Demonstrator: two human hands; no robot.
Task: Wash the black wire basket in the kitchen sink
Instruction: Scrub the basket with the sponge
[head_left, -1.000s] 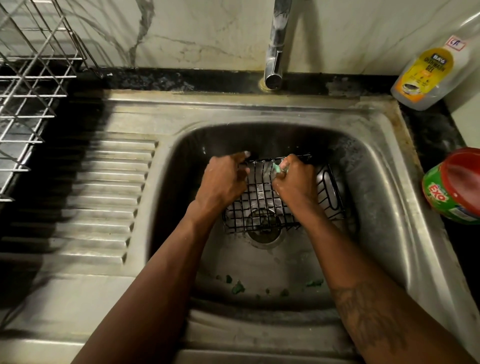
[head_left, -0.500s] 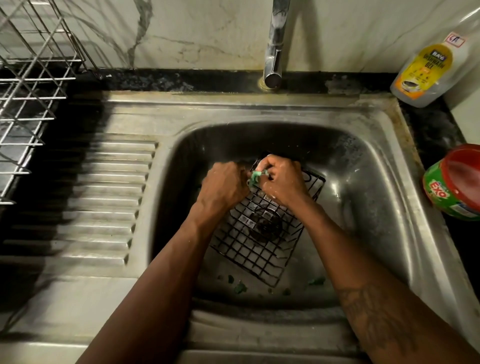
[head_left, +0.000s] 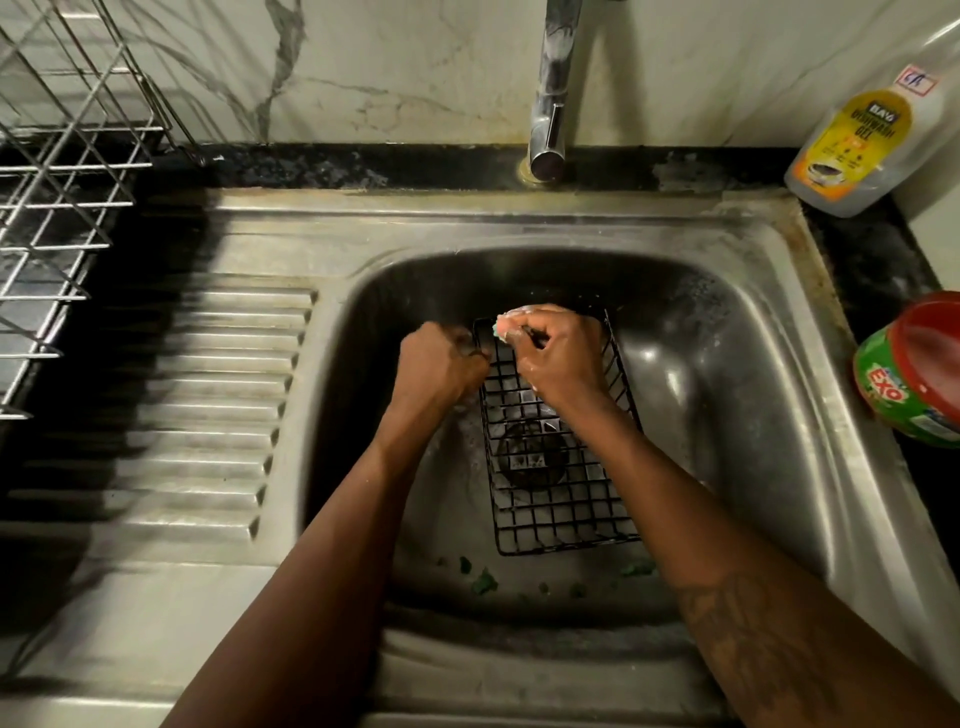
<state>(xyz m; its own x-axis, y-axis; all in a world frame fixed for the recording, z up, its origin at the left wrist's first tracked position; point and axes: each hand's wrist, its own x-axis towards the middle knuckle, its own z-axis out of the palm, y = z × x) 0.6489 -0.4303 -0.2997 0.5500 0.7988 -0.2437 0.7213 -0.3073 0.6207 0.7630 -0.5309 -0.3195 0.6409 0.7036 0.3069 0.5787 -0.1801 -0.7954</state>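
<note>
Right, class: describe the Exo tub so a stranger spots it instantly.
Find the steel sink, then the dark counter on its right. The tub is the nearer of two containers: round, green, red-lidded, unlike the clear yellow-labelled bottle behind.

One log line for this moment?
left hand: grips black wire basket | right hand: pinches soapy green scrub pad | place: steel sink

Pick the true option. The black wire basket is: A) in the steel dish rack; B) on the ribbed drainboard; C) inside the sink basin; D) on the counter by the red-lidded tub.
C: the black wire basket lies in the sink, the left hand gripping its edge, the right hand holding a soapy scrub pad.
</note>
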